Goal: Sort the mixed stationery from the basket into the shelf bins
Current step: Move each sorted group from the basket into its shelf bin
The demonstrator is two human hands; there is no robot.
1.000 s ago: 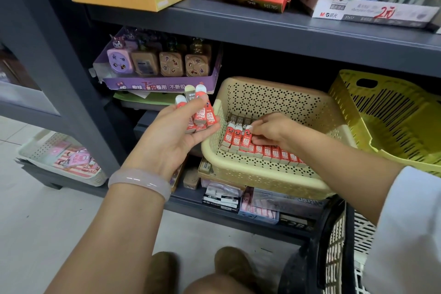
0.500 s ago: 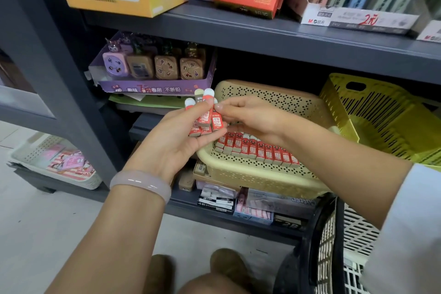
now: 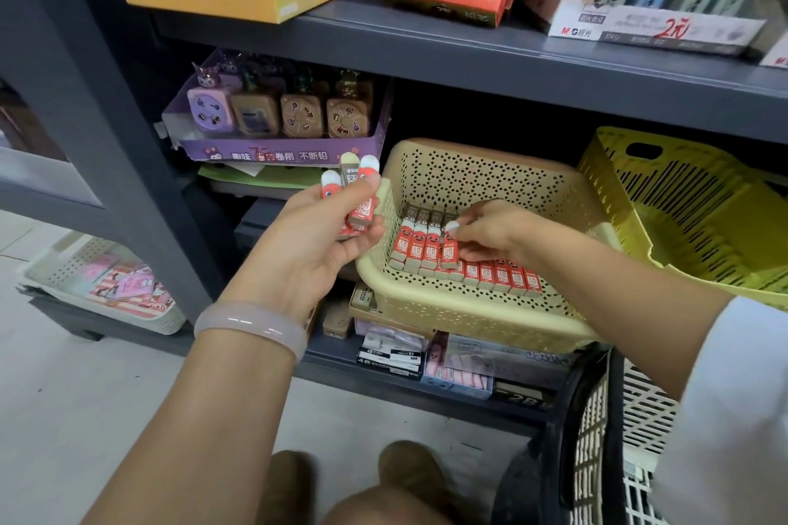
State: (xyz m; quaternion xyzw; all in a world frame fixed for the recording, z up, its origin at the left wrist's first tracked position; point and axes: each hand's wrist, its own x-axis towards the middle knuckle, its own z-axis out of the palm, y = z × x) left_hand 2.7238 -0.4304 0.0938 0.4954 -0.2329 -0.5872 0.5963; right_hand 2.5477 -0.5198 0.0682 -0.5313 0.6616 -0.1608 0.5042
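My left hand (image 3: 311, 239) grips a small bunch of red-and-white 2B erasers (image 3: 360, 194) just left of the beige perforated bin (image 3: 477, 183) on the lower shelf. Inside the bin my right hand (image 3: 494, 232) pinches one red eraser (image 3: 448, 249) at the right end of a short row lying on a longer row of the same erasers (image 3: 499, 277). The black basket (image 3: 597, 418) shows only its rim at the bottom right.
A yellow slotted bin (image 3: 699, 209) sits right of the beige one. A purple tray of sharpeners (image 3: 277, 119) stands to the left. Boxes line the upper shelf (image 3: 469, 51). Packets lie under the beige bin, and a white tray (image 3: 102, 286) sits low left.
My right hand took an eraser from the bunch in my left hand and carried it down into the beige bin, onto the row there.
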